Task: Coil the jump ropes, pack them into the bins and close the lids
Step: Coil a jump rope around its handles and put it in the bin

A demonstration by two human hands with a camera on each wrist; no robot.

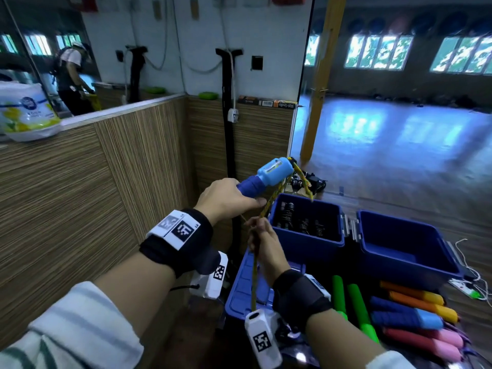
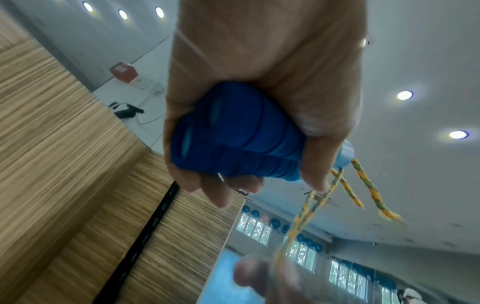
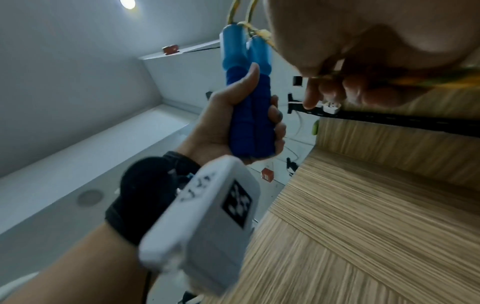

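My left hand (image 1: 226,199) grips the two blue handles (image 1: 266,175) of a jump rope, held together and raised, tips pointing up right. The left wrist view shows both handle ends (image 2: 233,133) side by side in my fist. A yellow braided rope (image 1: 269,202) runs down from the handle tips into my right hand (image 1: 262,239), which pinches it just below the left hand and lets it hang on toward the floor. In the right wrist view the handles (image 3: 246,98) stand upright in the left hand (image 3: 233,127). Two open blue bins (image 1: 306,243) (image 1: 407,258) stand below; the left one holds dark coiled ropes.
A blue lid (image 1: 245,286) lies under my right forearm. Several more jump ropes with green, orange, blue and pink handles (image 1: 415,315) lie at the lower right. A wood-panelled wall (image 1: 106,182) runs along the left. A white power strip (image 1: 464,286) and cables lie at the far right.
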